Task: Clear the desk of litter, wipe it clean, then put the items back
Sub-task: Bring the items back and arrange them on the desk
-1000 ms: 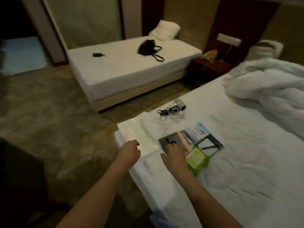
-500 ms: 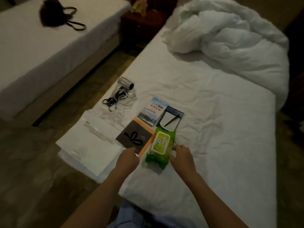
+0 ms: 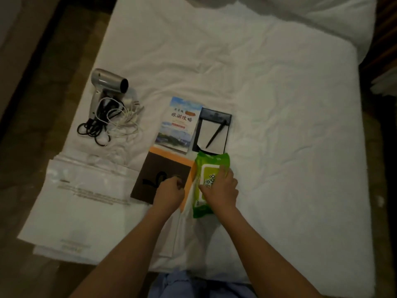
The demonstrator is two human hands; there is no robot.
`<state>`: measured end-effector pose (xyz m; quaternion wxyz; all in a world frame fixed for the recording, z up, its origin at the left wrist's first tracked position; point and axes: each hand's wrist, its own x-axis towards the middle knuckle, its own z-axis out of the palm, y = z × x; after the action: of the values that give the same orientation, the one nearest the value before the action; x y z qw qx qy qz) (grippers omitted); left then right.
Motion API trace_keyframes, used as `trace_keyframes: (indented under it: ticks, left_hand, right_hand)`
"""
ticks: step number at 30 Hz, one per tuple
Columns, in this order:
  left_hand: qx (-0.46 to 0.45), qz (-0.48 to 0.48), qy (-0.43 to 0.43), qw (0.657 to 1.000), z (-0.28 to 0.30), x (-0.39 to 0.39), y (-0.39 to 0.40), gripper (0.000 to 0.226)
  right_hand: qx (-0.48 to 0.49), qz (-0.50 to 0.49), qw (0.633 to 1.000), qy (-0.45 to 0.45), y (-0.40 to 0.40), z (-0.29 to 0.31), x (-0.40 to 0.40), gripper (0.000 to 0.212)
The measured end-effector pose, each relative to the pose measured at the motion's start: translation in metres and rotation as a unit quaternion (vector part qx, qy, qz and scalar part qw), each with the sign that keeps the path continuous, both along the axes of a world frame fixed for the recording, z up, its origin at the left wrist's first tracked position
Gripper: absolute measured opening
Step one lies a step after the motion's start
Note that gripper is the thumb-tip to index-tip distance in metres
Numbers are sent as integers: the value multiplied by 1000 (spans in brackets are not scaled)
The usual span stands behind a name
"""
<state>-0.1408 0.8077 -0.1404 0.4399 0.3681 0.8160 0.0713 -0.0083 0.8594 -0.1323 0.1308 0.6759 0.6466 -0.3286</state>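
Note:
A green pack of wet wipes lies on the white bed sheet, near the front edge. My right hand lies flat on top of the pack, fingers spread over its label. My left hand rests just left of it on a brown card with a black bow. Its fingers are curled and I see nothing in them. The card lies on an orange folder.
A travel brochure and a black notepad holder with a pen lie behind the pack. A silver hair dryer with tangled cords lies at the back left. White plastic bags cover the near left corner. A duvet is heaped at the far end.
My view has tilted down over the bed. My right hand moved from the pack's right edge onto its top. My left hand shifted slightly onto the brown card.

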Motion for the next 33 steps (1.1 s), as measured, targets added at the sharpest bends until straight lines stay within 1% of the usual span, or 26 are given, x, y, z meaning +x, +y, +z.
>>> trace_keyframes:
  ticks: [5,8,11,15,20,23,25,30,33]
  left_hand:
    - [-4,7,-15,1000,-28,-11,9,33]
    - [-14,7,-26,1000,-41,-13,11,32]
    - [-34,-5,-28,999,-51,-13,6,29]
    - [-60,-15,-36,997,-63,-14,-3,33]
    - [-77,-23,-43,996,-68,-21,-11,36]
    - [-68,-19,-43,997,-67,-29,2,30]
    - [-46,-13,-43,998,-68,-36,18,27]
    - [-6,-44,-35,998,-70,-38,59,27]
    - [33,-35,-43,998,-73,-25,76,33]
  right_hand:
    - [-46,-38,998,-31,7,-37,-15,102]
    - [-51,-55,997,-36,6,-51,-19,105]
    - [-46,-67,996,-43,4,-61,-23,101]
    - [-51,-84,993,-72,6,-65,-28,98]
    - [-28,-75,993,-87,3,-62,-28,94]
    - [-18,-76,993,-92,6,-55,-29,92]
    - [-7,-89,992,-87,7,-49,-28,90]
    - [11,-110,991,-70,11,-38,-22,88]
    - [28,-120,991,-60,15,-32,-15,89]
